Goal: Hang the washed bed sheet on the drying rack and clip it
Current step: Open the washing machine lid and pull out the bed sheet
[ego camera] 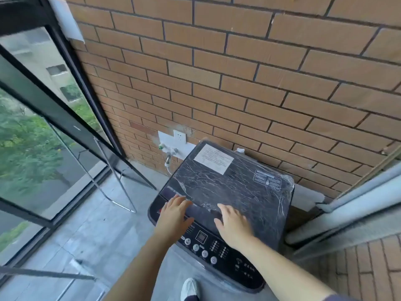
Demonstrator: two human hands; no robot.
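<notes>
Dark glossy washing-machine lid [234,183] w/ crinkled clear plastic film, matt orange brick wall [238,72], thin shiny chrome metal rack legs [112,170], rough grey concrete floor [91,231].

Grey concrete floor [86,235] here, balcony kind of spot. A top-load washing machine [230,183] sits on it, backed up close to the brick wall [238,72]. The chrome legs of the drying rack [124,192] stand just left of it by the glass [32,148]. One white shoe [189,287] is planted in front of the machine.

L hand [173,216], R hand [233,224] on washer lid [238,181]
</notes>
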